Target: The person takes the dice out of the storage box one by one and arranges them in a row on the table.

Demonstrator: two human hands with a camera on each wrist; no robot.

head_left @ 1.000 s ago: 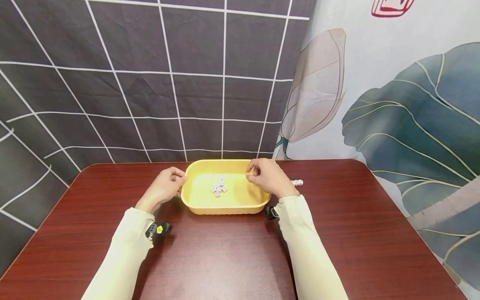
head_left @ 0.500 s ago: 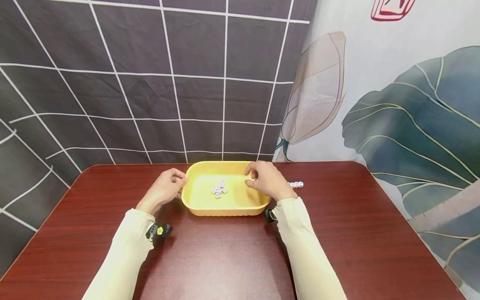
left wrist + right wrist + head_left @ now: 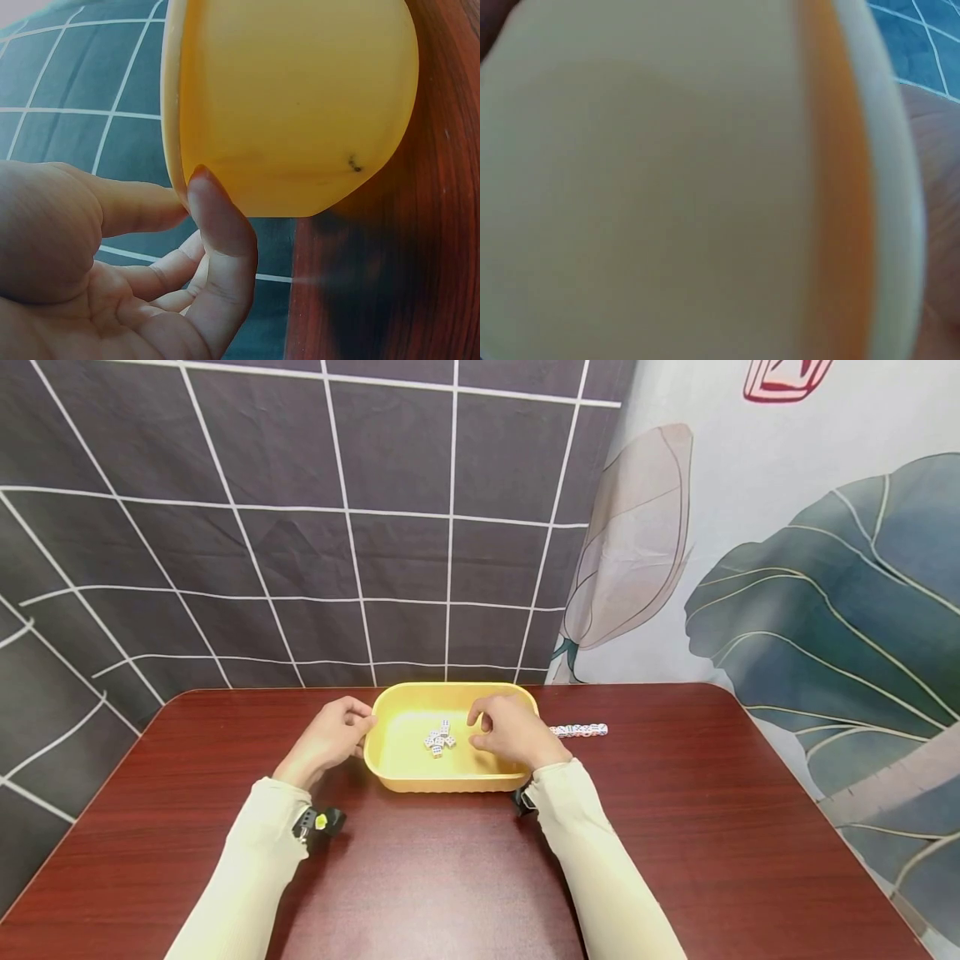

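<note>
A yellow plastic basin (image 3: 405, 777) stands on the table, with a small cluster of white dice (image 3: 438, 739) on its floor. At its left end my left hand (image 3: 330, 733) pinches the rim between thumb and forefinger, as the left wrist view shows with the basin's wall (image 3: 300, 97) close by. My right hand (image 3: 513, 731) hangs over the basin's right part, thumb and forefinger apart and pointing toward the dice, nothing visible between them. In the right wrist view the basin's outer wall (image 3: 667, 187) hides most of that hand.
Just right of the basin, a straight row of dice (image 3: 581, 730) lies on the dark red wooden table (image 3: 450, 868), partly behind the right hand. A dark grid-patterned cloth (image 3: 390, 552) hangs behind the table, and a leaf-print cloth (image 3: 810, 602) hangs at the right.
My right hand has moved left, farther over the basin toward the dice, and its thumb and forefinger have parted. More of the dice row now shows. The left hand stays at the rim.
</note>
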